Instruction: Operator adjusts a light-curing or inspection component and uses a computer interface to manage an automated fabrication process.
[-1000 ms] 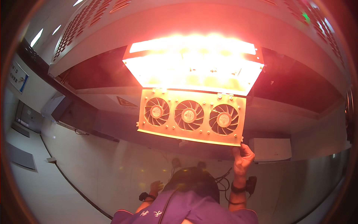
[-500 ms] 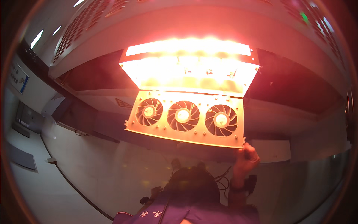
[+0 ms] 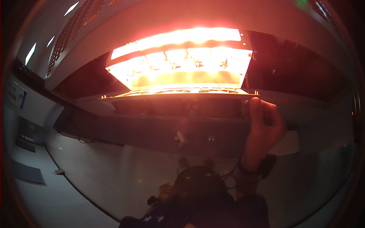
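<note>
In front of me a glowing lamp housing [image 3: 186,79] shines orange-white, its bright inside partly washed out. Along its lower edge hangs a hinged fan panel [image 3: 171,96], seen almost edge-on and roughly level. The fans on it show only as thin ovals. My right hand [image 3: 264,123] pinches the panel's right front corner, thumb and fingers closed on it. Low down beside my body, my left hand [image 3: 165,189] is dim and away from the panel. Its fingers look loosely apart, with nothing visible in them.
A large curved machine cover [image 3: 182,19] arches over the housing, with perforated vents [image 3: 62,49] at the left. A blue-grey front [image 3: 152,131] runs below the panel. Dark cables [image 3: 229,180] hang near my right forearm. A dark mat [image 3: 28,173] lies on the floor at the left.
My right hand has swung the fan panel upward, from hanging tilted with its three fans showing to nearly level. The left hand stays low by my body.
</note>
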Demonstrator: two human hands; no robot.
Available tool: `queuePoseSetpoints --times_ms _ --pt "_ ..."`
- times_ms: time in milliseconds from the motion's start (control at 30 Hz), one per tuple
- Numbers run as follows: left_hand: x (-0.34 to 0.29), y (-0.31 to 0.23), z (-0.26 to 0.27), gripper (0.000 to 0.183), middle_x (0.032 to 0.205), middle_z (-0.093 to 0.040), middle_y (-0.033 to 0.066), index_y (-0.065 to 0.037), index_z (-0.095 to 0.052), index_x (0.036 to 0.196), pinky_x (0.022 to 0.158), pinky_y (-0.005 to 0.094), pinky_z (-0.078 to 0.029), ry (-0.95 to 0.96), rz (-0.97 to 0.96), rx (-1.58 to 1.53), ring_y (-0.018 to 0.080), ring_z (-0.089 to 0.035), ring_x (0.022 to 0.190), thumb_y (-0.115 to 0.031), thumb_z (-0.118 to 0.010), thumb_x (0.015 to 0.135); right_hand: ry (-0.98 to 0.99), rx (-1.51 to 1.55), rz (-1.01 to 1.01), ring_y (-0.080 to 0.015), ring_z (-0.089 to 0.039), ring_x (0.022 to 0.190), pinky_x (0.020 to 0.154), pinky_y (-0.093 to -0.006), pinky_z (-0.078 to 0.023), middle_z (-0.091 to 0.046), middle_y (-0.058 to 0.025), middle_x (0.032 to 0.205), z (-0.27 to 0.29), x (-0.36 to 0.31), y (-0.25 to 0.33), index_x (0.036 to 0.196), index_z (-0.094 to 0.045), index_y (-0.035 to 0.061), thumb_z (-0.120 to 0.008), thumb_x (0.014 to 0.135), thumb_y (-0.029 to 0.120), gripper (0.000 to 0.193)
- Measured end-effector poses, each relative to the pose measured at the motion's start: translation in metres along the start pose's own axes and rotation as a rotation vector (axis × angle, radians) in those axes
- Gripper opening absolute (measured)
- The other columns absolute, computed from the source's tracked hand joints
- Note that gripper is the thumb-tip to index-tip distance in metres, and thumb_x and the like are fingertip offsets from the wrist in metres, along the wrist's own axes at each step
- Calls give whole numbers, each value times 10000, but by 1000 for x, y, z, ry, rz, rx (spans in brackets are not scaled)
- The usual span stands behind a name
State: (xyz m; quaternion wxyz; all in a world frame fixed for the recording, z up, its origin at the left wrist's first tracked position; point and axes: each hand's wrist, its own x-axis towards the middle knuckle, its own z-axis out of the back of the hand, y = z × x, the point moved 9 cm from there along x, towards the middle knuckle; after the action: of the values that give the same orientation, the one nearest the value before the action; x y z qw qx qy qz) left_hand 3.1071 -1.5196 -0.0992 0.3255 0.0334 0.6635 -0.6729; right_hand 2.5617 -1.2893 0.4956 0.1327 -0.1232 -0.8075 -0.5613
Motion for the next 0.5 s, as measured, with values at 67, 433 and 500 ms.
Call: queuePoseSetpoints --times_ms 67,433,500 --pt "3 -7 -6 471 1369 -617 198 3 -522 1416 1069 475 -499 -64 100 27 332 -594 1280 -247 -576 1020 -14 -47 38 -70 -663 712 676 -223 -513 -744 -59 768 -7 13 11 911 -735 -1 -797 899 83 105" --pt "7 -21 -13 428 1155 -727 102 -57 -676 1253 857 393 -548 -144 25 540 260 -704 1002 -343 -600 945 -45 -195 65 -3 -502 585 550 -188 -390 -708 8 713 -22 26 18 881 -771 28 -832 879 164 149" --pt "20 -32 -24 431 1127 -722 111 -37 -652 1265 804 386 -544 -79 56 710 256 -698 963 -328 -570 958 -64 -289 77 -20 -532 612 592 -210 -427 -706 4 712 -18 32 22 894 -768 10 -811 889 154 150"
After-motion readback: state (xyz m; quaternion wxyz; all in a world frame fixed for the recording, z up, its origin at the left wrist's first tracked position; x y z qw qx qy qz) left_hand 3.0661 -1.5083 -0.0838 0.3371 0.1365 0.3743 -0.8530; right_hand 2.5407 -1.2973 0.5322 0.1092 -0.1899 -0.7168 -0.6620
